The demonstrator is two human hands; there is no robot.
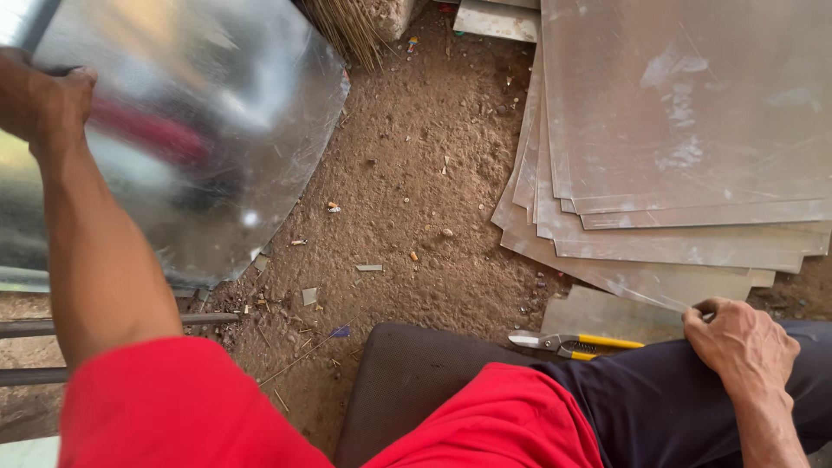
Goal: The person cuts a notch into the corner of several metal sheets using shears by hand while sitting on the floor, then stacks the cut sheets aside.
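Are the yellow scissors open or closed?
Closed. The yellow-handled snips lie beside the person's leg with the blades together in one point. The right hand rests nearby, not holding them.

Saw no packages, labels, signs or screens anywhere in the head view.
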